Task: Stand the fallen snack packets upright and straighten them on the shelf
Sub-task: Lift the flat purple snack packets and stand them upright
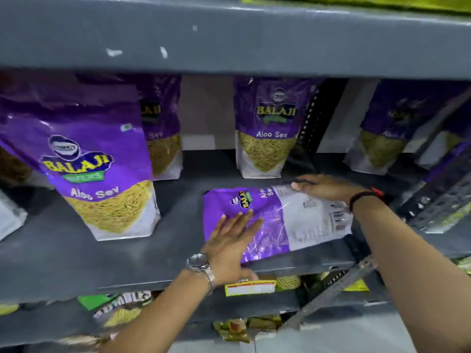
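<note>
Four glossy purple packets stand upright along the grey metal shelf [76,256]. One fallen packet [300,220] lies flat near the front edge; the left hand [232,240] rests on it, fingers spread, while the right hand [328,187] grips its far edge.

— Where do we have the fallen packet [277,220]?
— Flat on the shelf [89,263], near its front edge, right of the big upright packet [102,161].
— And our hands?
— Our left hand [232,240] lies on its near left part; our right hand [328,187] is at its far right edge.
— What stands behind?
— Another upright packet [267,128] directly behind it, and one more [163,128] back left.
</note>
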